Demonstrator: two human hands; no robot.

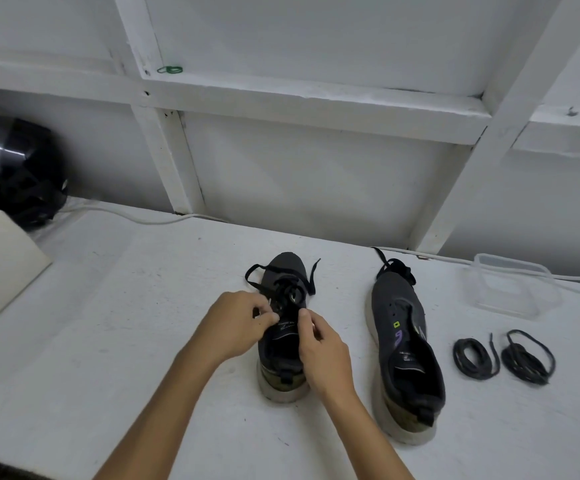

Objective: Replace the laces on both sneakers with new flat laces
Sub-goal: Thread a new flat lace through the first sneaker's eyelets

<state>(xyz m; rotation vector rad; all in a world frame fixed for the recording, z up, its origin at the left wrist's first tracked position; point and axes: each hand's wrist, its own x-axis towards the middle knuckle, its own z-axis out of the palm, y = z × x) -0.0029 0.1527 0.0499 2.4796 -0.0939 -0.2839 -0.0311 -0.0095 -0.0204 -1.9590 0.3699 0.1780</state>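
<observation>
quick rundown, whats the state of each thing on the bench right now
left shoe: upright, partly laced
right shoe: unlaced, loose lace at toe
left hand: pinching lace
right hand: pinching lace
two laces: coiled, lying beside right shoe
tub: clear, nothing visible inside

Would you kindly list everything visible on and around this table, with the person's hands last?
left sneaker: 1, dark grey, table centre, laces loose
right sneaker: 1, dark grey, beside it, lace piled at its toe
coiled laces: 2, black, right of sneakers
plastic container: 1, clear, far right
table: 1, white
helmet: 1, black, far left
left hand: pinching lace at the left sneaker's tongue
right hand: pinching lace opposite
</observation>
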